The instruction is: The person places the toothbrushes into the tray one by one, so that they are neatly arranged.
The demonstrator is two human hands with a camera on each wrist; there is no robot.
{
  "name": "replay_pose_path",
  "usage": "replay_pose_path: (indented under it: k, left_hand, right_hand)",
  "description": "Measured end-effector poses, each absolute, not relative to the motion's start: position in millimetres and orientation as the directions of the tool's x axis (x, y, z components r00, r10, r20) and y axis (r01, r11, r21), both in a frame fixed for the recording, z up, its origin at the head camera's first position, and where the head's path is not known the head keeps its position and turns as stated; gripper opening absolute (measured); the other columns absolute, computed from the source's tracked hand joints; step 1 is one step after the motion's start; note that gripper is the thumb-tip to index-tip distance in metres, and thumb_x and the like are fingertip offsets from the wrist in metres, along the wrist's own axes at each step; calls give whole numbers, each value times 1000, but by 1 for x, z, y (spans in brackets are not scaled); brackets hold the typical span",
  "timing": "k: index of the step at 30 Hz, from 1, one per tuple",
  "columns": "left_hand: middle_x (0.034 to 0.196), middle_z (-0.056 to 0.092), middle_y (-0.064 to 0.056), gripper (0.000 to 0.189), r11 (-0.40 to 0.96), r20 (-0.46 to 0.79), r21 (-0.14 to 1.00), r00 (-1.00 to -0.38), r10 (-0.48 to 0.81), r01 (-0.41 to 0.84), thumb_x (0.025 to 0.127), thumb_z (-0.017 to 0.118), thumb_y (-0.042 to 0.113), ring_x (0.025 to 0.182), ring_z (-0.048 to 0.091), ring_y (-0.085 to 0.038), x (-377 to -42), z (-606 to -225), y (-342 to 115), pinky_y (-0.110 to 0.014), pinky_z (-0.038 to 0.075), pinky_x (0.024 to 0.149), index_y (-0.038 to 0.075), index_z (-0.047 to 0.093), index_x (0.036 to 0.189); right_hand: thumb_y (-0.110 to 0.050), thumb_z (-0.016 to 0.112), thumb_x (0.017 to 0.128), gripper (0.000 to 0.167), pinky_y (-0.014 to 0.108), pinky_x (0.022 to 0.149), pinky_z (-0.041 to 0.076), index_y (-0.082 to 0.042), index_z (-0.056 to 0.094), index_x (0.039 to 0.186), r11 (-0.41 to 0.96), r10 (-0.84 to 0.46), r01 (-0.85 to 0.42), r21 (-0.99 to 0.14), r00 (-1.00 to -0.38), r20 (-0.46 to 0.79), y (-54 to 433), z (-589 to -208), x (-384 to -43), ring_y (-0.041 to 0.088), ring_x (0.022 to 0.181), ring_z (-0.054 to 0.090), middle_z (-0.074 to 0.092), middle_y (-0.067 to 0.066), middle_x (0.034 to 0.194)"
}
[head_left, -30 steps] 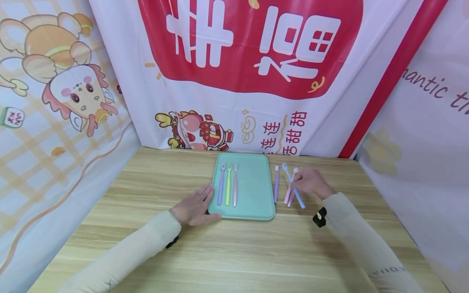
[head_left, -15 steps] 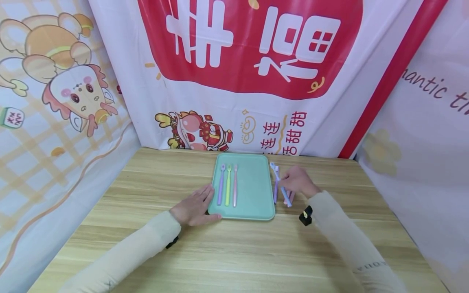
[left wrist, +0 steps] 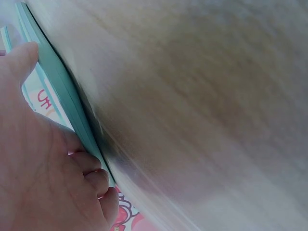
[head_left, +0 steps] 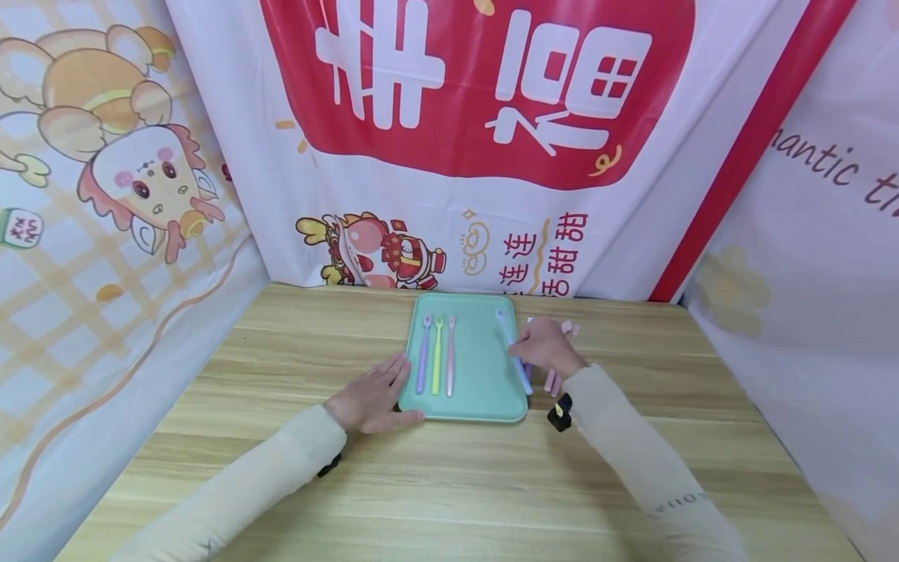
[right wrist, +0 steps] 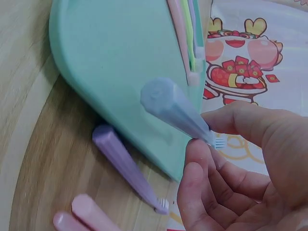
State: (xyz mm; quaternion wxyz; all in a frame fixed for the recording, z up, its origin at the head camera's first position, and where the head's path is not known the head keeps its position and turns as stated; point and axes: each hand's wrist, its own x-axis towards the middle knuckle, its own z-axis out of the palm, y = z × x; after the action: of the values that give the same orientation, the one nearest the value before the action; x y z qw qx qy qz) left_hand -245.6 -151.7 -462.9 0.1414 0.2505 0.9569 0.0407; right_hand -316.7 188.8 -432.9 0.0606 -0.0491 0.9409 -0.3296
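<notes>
Blue toothbrush (right wrist: 173, 108) pinched in right hand (head_left: 551, 349), thumb against fingers, over right edge of tray (head_left: 481, 371), right of frame centre. Looks light, stiff, smoothly slippery; mid-handle seems best hold. Left hand (head_left: 372, 396) rests, fingers extended, at tray's lower-left corner. Versus half-second back, blue toothbrush sits farther left, past purple toothbrush (right wrist: 126, 163).

The right grip (head_left: 551, 346) has moved left, bringing the blue toothbrush (head_left: 523, 376) over the right edge of the tray (head_left: 485, 394).
</notes>
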Motion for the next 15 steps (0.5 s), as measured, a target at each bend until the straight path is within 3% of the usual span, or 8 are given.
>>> replay_pose_path:
  k: [4, 9, 15]
  left_hand:
    - [178, 10, -18, 103, 871, -249, 147, -835, 491, 468, 101, 45, 74, 167, 11, -34, -245, -462, -152, -51, 20, 135, 0, 16, 168]
    - [178, 10, -18, 103, 870, -246, 151, -834, 494, 470, 101, 45, 74, 167, 11, -35, -245, -462, -152, -51, 20, 135, 0, 16, 168]
    - [178, 9, -18, 104, 869, -252, 150, -832, 494, 471, 101, 43, 74, 167, 10, -34, -246, -463, -152, -51, 19, 136, 0, 16, 168]
  right_hand:
    - [-16, 77, 88, 40, 23, 49, 40, -15, 54, 56, 785, -122, -39, -619, -988, -92, 177, -434, -317, 8, 48, 43, 43, -8, 51]
    - [-17, 79, 87, 33, 22, 49, 41, -13, 60, 59, 787, -118, -41, -616, -989, -84, 161, -431, -316, 8, 50, 44, 49, -7, 54]
    - [-19, 81, 85, 38, 21, 46, 39, -14, 58, 55, 764, -71, 14, -645, -992, -105, 143, -430, -318, 8, 47, 41, 46, -8, 50]
